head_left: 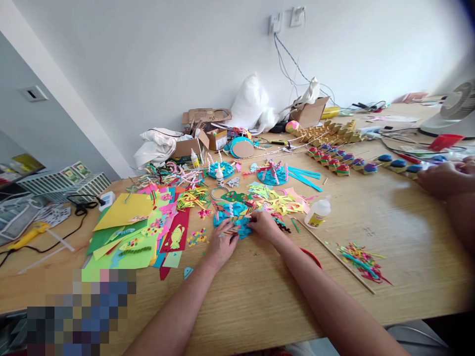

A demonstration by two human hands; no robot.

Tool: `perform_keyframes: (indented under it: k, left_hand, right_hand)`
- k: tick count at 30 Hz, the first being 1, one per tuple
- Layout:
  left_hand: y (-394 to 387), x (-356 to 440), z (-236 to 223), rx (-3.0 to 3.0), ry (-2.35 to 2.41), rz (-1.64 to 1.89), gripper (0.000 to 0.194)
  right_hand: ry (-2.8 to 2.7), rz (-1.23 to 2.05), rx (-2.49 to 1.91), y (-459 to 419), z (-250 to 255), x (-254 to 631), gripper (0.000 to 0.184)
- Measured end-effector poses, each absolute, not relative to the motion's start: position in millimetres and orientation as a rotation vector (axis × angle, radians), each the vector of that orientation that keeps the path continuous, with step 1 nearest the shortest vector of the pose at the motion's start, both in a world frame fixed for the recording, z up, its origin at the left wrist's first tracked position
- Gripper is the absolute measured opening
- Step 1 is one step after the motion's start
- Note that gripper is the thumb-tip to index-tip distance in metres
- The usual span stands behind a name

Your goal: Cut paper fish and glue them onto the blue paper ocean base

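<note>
A round blue paper craft (218,211) with ruffled pieces and pale twisted stalks lies on the table in front of me. My left hand (222,243) rests at its near left side, fingers bent against it. My right hand (264,225) is at its right edge, the fingertips pinched on a striped orange paper strip (243,216) that crosses the craft. The strip is partly covered by my fingers. Just behind stands a green paper piece with coloured dots (235,196). A tape roll (219,193) lies beside that piece.
A glue bottle (317,213) and a wooden stick (337,254) lie to the right. Coloured paper sheets (122,232) are stacked at left. Two more blue crafts (272,174) stand behind. Painted egg-carton strips (334,160) extend right, near another person's hand (441,179).
</note>
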State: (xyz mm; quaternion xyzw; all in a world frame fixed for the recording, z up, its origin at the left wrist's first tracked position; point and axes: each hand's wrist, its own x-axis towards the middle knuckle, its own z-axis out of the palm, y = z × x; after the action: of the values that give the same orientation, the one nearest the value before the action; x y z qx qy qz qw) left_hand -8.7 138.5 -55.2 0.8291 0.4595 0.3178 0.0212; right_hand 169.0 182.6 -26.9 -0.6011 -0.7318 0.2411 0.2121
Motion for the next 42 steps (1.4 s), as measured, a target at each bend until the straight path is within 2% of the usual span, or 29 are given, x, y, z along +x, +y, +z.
perform_keyframes:
  k: [42]
  left_hand:
    - [135.9, -6.5, -51.2, 2.544, 1.422, 0.973, 0.028]
  right_hand:
    - [-1.993, 0.683, -1.692, 182.1, -27.5, 168.4, 0.006]
